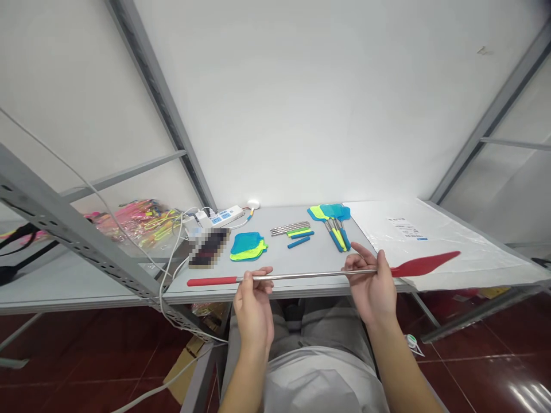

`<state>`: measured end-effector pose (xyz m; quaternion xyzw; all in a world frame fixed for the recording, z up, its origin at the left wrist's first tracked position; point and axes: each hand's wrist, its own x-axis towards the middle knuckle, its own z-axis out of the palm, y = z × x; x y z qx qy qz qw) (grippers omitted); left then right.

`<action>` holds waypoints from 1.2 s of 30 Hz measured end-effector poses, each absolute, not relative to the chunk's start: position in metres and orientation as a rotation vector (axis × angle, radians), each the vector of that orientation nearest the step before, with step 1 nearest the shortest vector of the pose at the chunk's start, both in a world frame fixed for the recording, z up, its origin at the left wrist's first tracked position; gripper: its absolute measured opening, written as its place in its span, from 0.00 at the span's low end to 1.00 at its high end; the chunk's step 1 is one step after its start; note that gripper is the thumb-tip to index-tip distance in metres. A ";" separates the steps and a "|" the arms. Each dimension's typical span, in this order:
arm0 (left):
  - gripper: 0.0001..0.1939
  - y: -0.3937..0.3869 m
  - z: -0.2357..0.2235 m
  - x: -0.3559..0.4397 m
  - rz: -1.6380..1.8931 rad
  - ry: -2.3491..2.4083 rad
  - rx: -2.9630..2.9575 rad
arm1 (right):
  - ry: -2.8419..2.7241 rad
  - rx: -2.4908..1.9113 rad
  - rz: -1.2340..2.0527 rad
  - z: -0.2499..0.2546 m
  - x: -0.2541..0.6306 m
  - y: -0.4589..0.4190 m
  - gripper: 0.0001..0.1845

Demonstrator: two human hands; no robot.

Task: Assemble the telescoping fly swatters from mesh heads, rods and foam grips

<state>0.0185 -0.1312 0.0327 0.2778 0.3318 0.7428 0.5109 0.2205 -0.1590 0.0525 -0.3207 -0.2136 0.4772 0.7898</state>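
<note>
A red fly swatter [318, 275] with an extended metal rod lies across both my hands, above the table's front edge. My left hand [255, 301] pinches the rod close to the red handle on the left. Near the red paddle on the right, my right hand [373, 281] grips the other end of the rod, some fingers raised. Beyond them lie loose blue and yellow-green swatter heads [248, 245], several metal rods [290, 228], and blue and green handle grips [300, 238]. Whole swatters [333, 221] in blue and yellow-green are stacked farther right.
A white power strip [226, 217] with plugs stands at the back left, beside a pixelated dark object [209, 248]. White wrapped sheeting [387, 229] covers the table's right side. A metal post [159, 80] rises left; bagged colourful items [142, 226] lie past it.
</note>
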 end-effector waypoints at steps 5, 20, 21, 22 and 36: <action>0.15 -0.128 0.039 0.005 1.763 0.793 0.681 | -0.364 -0.613 1.151 0.056 0.233 -0.158 0.26; 0.20 -0.118 0.064 -0.029 1.903 0.715 0.238 | -0.790 -0.655 1.224 0.064 0.229 -0.173 0.30; 0.20 -0.118 0.064 -0.030 1.909 0.712 0.215 | -0.781 -0.665 1.205 0.064 0.230 -0.173 0.30; 0.19 -0.118 0.064 -0.032 1.908 0.707 0.200 | -0.766 -0.676 1.184 0.063 0.231 -0.172 0.30; 0.23 -0.123 0.058 -0.023 1.871 0.605 0.196 | -0.484 -0.770 0.524 0.058 0.234 -0.162 0.36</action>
